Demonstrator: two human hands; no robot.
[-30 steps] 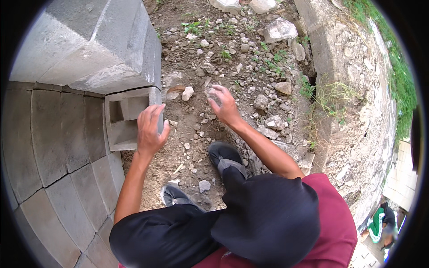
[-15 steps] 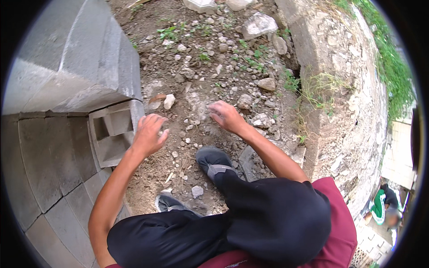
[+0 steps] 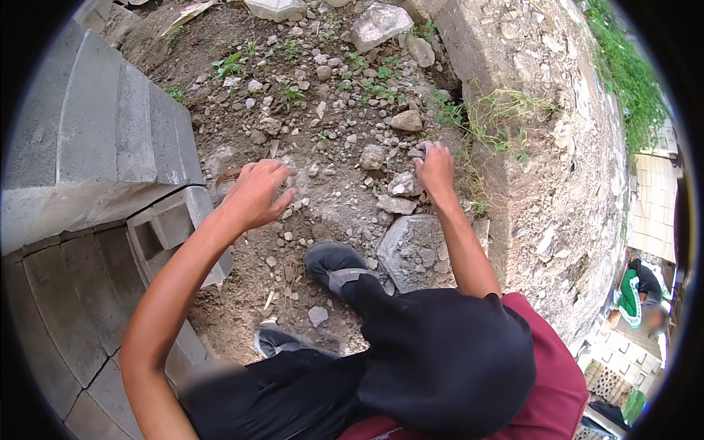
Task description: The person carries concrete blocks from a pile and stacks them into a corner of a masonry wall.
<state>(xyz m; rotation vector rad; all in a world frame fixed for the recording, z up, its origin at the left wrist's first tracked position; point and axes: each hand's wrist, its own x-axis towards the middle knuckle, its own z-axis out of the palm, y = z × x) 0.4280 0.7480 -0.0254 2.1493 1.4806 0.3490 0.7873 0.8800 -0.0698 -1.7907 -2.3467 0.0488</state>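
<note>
hands down among the loose stones

the right hand is on the rubble, its fingertips on a small grey stone at the far right of the dirt patch, close to the old rough wall. the fingers are curled down around the stone, but the view does not show if the stone is really gripped or only touched, so i cannot tell how closed this hand is. just near of this hand lie a pale stone and a big flat slab.

the left hand hangs above the dirt in the middle, fingers spread and bent a little, holding nothing. to its left is a hollow concrete block at the end of a low row of grey blocks.

what could go wrong, in my judgement: the ground is loose gravel, and the dark shoe stands right beside the flat slab, so a foot may slip as the person bends forward. the small stone is wedged among others, so a finger can be pinched if a neighbour stone rolls. the body leans far, and the free left hand has no support near it.

another person sits far below at the right edge.
</note>
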